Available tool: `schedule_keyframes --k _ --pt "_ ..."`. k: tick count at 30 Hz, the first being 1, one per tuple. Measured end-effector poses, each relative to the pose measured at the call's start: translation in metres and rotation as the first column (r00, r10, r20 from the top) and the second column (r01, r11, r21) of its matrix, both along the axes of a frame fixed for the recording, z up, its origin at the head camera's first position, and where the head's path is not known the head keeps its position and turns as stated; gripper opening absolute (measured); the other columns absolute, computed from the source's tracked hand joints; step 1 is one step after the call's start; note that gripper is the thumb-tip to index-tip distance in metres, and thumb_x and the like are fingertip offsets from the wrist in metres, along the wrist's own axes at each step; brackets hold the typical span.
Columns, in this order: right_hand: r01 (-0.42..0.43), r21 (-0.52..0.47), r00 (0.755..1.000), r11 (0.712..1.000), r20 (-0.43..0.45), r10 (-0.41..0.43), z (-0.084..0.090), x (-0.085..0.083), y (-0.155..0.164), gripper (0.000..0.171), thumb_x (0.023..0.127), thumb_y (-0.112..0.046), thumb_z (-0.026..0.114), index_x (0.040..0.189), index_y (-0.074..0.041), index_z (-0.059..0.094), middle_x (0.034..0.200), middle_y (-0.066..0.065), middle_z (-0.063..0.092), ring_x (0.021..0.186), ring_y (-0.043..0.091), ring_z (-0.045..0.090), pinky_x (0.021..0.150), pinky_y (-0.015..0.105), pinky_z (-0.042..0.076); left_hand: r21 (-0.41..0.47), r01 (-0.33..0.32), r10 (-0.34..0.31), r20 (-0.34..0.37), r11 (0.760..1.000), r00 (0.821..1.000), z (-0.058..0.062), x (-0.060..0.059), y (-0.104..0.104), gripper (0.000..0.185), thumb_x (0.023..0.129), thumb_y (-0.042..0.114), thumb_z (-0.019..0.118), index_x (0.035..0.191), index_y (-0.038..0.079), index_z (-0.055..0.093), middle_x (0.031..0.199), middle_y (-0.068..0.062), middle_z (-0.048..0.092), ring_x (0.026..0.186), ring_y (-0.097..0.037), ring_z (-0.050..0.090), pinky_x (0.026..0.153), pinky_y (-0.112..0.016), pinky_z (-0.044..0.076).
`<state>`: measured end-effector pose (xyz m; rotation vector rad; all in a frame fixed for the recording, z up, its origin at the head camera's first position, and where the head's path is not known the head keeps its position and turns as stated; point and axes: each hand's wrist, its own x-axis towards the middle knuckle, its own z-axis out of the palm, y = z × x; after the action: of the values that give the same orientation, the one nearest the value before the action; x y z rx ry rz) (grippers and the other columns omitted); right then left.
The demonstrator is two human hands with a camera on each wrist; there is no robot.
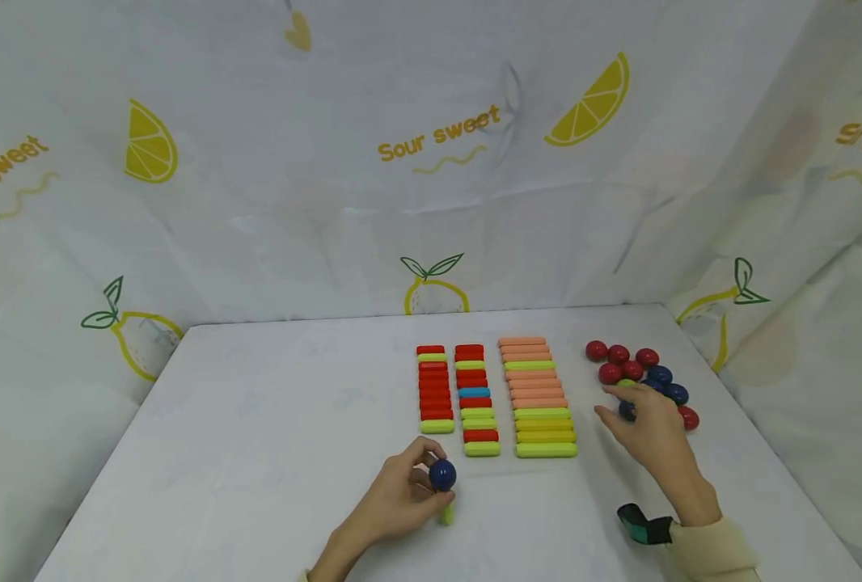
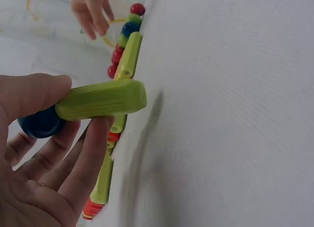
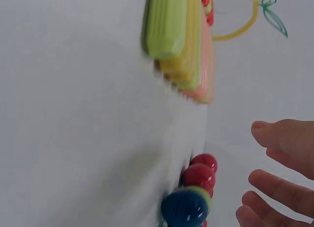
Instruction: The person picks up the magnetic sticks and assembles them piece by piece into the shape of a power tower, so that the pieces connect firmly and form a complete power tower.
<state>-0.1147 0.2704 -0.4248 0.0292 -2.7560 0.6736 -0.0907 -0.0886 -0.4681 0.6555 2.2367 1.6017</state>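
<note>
The left hand point(image 1: 400, 497) was near the front edge of the table point(image 1: 256, 436), and its fingers were curled around a green stick point(image 2: 103, 99) with a dark blue ball point(image 1: 441, 475) touching one end of it; the thumb and the fingers pinched both pieces together, a little above the cloth. Just beyond this hand lay three rows of sticks point(image 1: 495, 398), red, green, one blue, orange and yellow, side by side and close to each other. The right hand point(image 1: 645, 432) was to the right of these rows, with the fingers straight and a little spread, and it held nothing. Its fingertips point(image 3: 274, 133) were over a cluster of balls point(image 1: 638, 372), red, dark blue and one green, but I could not tell if they touched any ball. This cluster was near the right edge of the table, just beyond the right hand. To the left of the left hand the cloth was bare and wide up to the left edge. Between the two hands there was also free cloth. A white curtain point(image 1: 431, 162) with lemon prints closed the far edge and both sides.
</note>
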Motion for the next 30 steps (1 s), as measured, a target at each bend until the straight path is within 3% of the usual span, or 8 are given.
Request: schedule_keyframes --k 4,6,12,17,21,23,26,30 --pt "0.059 0.057 0.996 0.997 0.069 -0.063 -0.004 -0.003 0.020 0.039 0.082 -0.010 0.081 0.114 0.010 0.071 0.115 0.037 0.067 0.108 0.055 0.061 0.089 0.069 0.050 0.027 0.007 -0.009 0.066 1.000 0.998 -0.001 -0.001 -0.006 0.040 0.087 0.009 0.078 0.116 0.005 0.051 0.109 -0.010 0.058 0.078 -0.003 0.071 0.076 -0.019 0.060" --pt "0.077 0.068 0.992 0.995 0.097 -0.083 -0.006 -0.003 0.025 0.039 0.083 -0.010 0.080 0.114 0.011 0.070 0.117 0.038 0.066 0.110 0.056 0.060 0.090 0.070 0.048 0.010 0.018 -0.019 0.061 1.000 0.998 -0.001 -0.001 -0.008 0.039 0.086 0.009 0.079 0.117 0.004 0.054 0.109 -0.011 0.060 0.079 -0.002 0.070 0.075 -0.019 0.060" --pt "0.092 0.052 0.976 0.994 0.192 -0.100 -0.012 -0.005 0.031 0.040 0.085 -0.006 0.076 0.118 0.016 0.067 0.125 0.041 0.061 0.119 0.059 0.055 0.095 0.068 0.049 -0.158 0.057 -0.074 -0.102 0.986 0.992 0.000 -0.002 -0.019 0.024 0.085 0.018 0.082 0.105 0.012 0.071 0.098 0.000 0.071 0.087 0.002 0.058 0.082 -0.018 0.052" --pt "0.079 0.070 0.949 0.994 0.300 -0.097 -0.015 -0.008 0.032 0.049 0.085 -0.006 0.077 0.125 0.017 0.062 0.128 0.041 0.057 0.121 0.058 0.053 0.099 0.068 0.047 -0.321 0.067 -0.127 -0.170 0.945 0.977 0.002 -0.002 -0.025 0.020 0.084 0.021 0.085 0.103 0.017 0.078 0.093 0.013 0.071 0.088 0.006 0.057 0.088 -0.021 0.049" --pt "0.077 0.086 0.950 0.993 0.295 -0.099 -0.016 -0.007 0.029 0.051 0.083 -0.008 0.080 0.125 0.016 0.062 0.125 0.041 0.059 0.117 0.057 0.054 0.098 0.070 0.046 -0.435 0.055 -0.153 -0.192 0.899 0.969 0.005 -0.001 -0.023 0.022 0.084 0.025 0.085 0.104 0.019 0.080 0.093 0.016 0.071 0.087 0.008 0.056 0.087 -0.022 0.048" --pt "0.079 0.073 0.957 0.994 0.274 -0.096 -0.014 -0.005 0.025 0.052 0.082 -0.010 0.082 0.124 0.016 0.064 0.123 0.040 0.061 0.111 0.054 0.059 0.094 0.066 0.051 -0.454 0.046 -0.151 -0.197 0.890 0.969 0.006 0.000 -0.022 0.020 0.084 0.026 0.085 0.103 0.019 0.080 0.092 0.016 0.071 0.084 0.008 0.055 0.084 -0.021 0.048" --pt "0.051 0.019 0.972 0.999 0.229 -0.054 -0.006 -0.001 0.013 0.052 0.082 -0.015 0.084 0.123 0.013 0.066 0.115 0.036 0.067 0.095 0.045 0.067 0.082 0.055 0.059 -0.444 0.020 -0.123 -0.206 0.896 0.971 0.007 0.001 -0.020 0.017 0.085 0.026 0.084 0.100 0.020 0.080 0.088 0.016 0.070 0.079 0.007 0.054 0.080 -0.020 0.048" --pt "-0.064 -0.127 0.980 0.990 0.180 0.086 0.005 0.007 -0.018 0.050 0.082 -0.018 0.085 0.123 0.007 0.069 0.108 0.026 0.074 0.083 0.029 0.072 0.072 0.040 0.063 -0.398 -0.033 -0.069 -0.239 0.917 0.968 0.004 0.000 -0.018 0.015 0.085 0.025 0.084 0.098 0.018 0.080 0.084 0.014 0.070 0.076 0.006 0.054 0.078 -0.020 0.049"
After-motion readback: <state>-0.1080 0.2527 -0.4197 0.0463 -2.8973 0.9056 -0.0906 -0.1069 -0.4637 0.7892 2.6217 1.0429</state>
